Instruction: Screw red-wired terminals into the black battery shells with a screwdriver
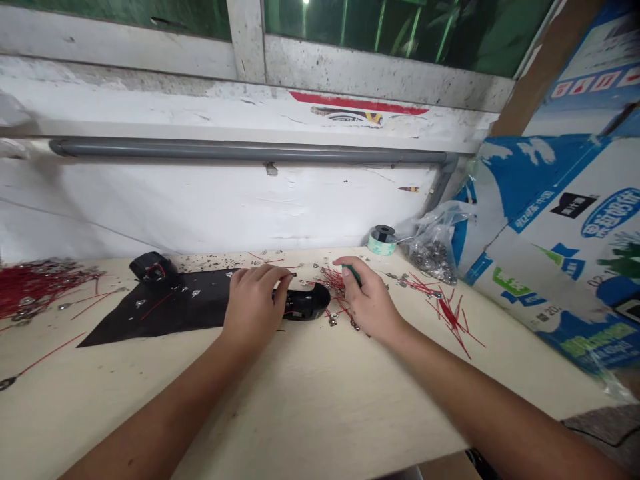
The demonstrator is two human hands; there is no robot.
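Observation:
My left hand (255,300) is closed around the left end of a black plastic housing (313,304) with a curved, hooked right end. A small dark tip shows by the left fingertips; I cannot tell whether it belongs to the housing. Under that hand lies a black sheet (200,313) with a few metal tabs and a red wire on it. My right hand (370,297), just right of the housing, is closed on a slim green tool (353,274), mostly hidden by the fingers. Red wires with metal tabs (335,280) lie between the two hands.
A second black round part (151,267) stands at the sheet's back left. At far left is a heap of red wires (35,287); more red wires (451,317) lie at right. Behind them are a tape roll (381,241), a plastic bag of metal pieces (434,250) and a printed carton (555,247).

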